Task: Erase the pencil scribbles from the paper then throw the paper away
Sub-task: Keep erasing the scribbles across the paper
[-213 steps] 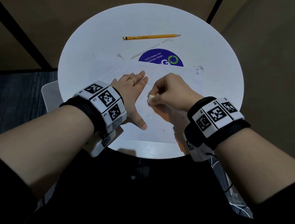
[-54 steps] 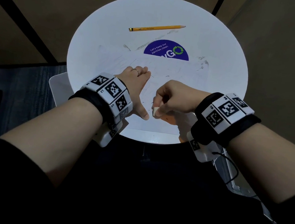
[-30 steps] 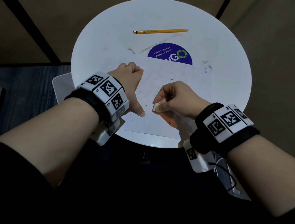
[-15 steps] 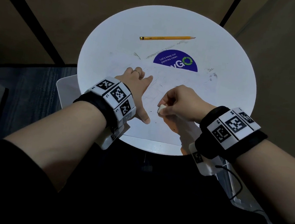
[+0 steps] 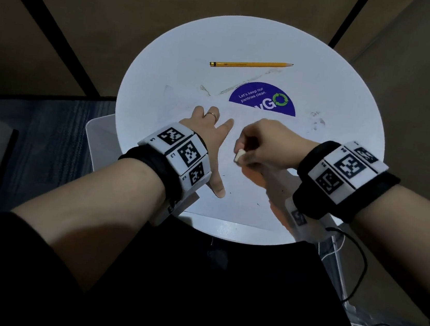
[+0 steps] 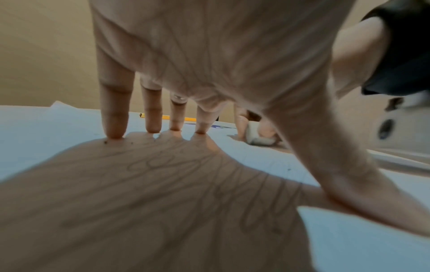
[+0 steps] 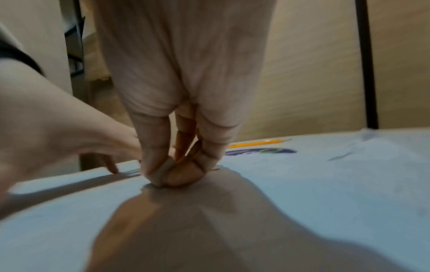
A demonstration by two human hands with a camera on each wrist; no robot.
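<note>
Tabletop (image 5: 346, 141) first: it is round and white, and it fills the middle of your head view with your two forearms reaching over its near edge. Spread across its near half lies the sheet of paper (image 5: 233, 203), flat, its far edge covering the lower part of a blue round sticker (image 5: 263, 98) printed with white words about keeping pantries clean. Your left hand (image 5: 206, 132) rests on the paper left of centre, fingers (image 6: 114, 117) straight and spread, their tips and the thumb pressing the sheet down; a ring (image 5: 211, 115) sits on one finger. In the left wrist view, loops of pencil scribbles (image 6: 209, 184) show on the paper under the palm's shadow. Your right hand (image 5: 267, 145) is just beside the left, fingers curled and pinching a small white eraser (image 5: 239, 156) between thumb and forefinger, its lower end down on the paper. A yellow pencil (image 5: 250, 64) lies on the far side of the tabletop beyond the sticker, well apart from both hands, tip pointing right. Small dark specks dot the paper near your left thumb.
</note>
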